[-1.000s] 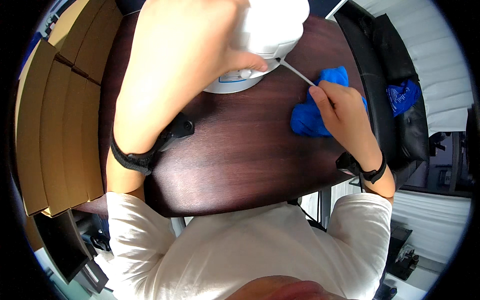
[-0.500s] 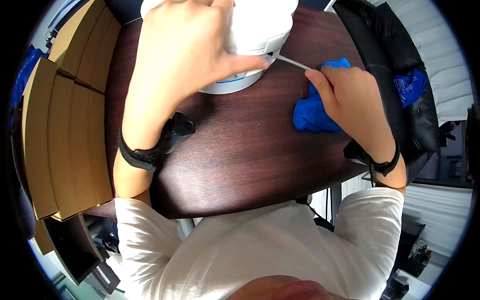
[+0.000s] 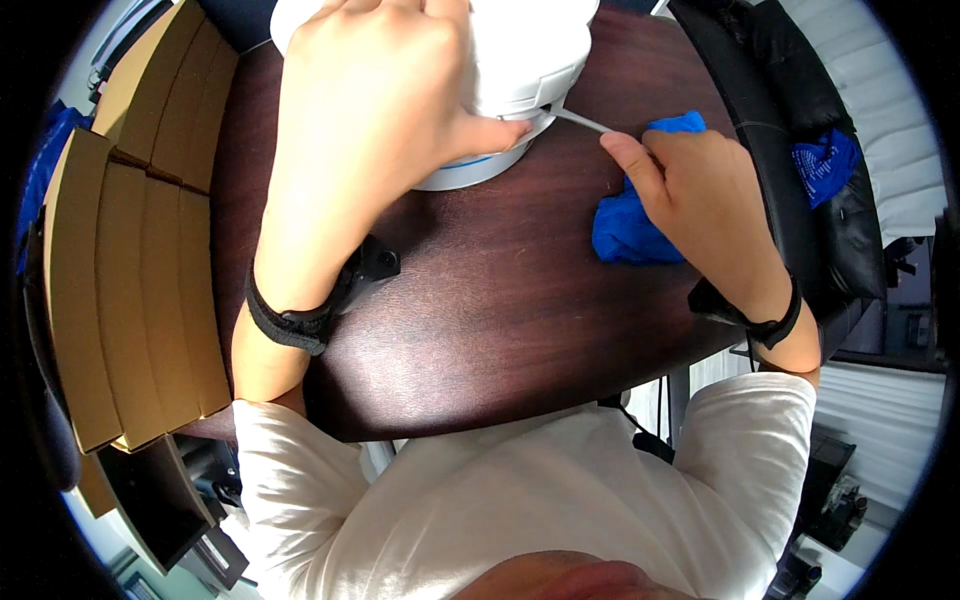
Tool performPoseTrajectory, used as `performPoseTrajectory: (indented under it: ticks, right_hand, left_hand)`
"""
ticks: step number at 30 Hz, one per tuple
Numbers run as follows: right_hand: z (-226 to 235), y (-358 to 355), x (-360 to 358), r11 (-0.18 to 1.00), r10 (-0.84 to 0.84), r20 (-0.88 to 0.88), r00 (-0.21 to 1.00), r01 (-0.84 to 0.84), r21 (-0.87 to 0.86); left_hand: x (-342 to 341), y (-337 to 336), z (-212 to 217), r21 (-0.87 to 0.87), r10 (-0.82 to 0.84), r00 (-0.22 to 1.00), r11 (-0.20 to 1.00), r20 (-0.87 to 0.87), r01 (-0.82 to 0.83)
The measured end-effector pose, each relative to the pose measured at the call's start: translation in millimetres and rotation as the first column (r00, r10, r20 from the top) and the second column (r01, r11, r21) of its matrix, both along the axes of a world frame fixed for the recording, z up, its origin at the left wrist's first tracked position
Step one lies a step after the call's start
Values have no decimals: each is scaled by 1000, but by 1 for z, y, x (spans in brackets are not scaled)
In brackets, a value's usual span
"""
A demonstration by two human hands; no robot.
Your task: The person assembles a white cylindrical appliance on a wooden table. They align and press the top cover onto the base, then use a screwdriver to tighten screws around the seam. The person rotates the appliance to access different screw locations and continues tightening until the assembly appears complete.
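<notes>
A white, rounded appliance (image 3: 525,60) with a lower rim carrying a blue line stands at the far side of the table, cut off by the top edge. My left hand (image 3: 380,95) grips its left part, fingers over the top and partly out of view, thumb against the lower front. From a small dark opening at the appliance's lower right, a thin pale grey strip (image 3: 582,121) runs to my right hand (image 3: 695,190). That hand pinches its outer end between thumb and curled fingers. Whether the strip is a cord or a tool, I cannot tell. Crumpled blue cloth or plastic (image 3: 630,225) lies beneath the right hand.
Brown cardboard boxes (image 3: 150,290) stand in a row along the left edge of the dark wood table (image 3: 480,310). A black padded chair (image 3: 800,90) is beyond the right edge, with another blue bag (image 3: 826,167) on it. Black straps with small devices circle both wrists.
My right hand has shifted very slightly left, with the strip still pinched. The left hand keeps its grip, and the whole view has moved a little.
</notes>
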State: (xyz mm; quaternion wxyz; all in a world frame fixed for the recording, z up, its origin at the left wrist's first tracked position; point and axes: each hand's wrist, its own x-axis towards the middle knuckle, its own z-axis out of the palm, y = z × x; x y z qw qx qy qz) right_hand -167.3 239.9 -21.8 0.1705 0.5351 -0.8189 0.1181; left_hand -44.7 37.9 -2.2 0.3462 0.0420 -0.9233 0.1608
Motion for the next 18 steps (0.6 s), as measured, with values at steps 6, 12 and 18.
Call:
performPoseTrajectory:
  ticks: [6, 12, 18]
  right_hand:
    - [-7, -1, -6, 998, 56, 201, 978, -55, -13]
    - [-12, -2, -18, 997, 69, 113, 991, -64, -45]
    - [14, -1, -20, 999, 35, -77, 996, -33, 19]
  left_hand:
    - [-5, 3, -6, -60, 62, 996, 996, -64, -66]
    - [-6, 3, -5, -71, 53, 997, 996, -50, -57]
    - [-3, 1, -4, -76, 20, 997, 997, -81, -27]
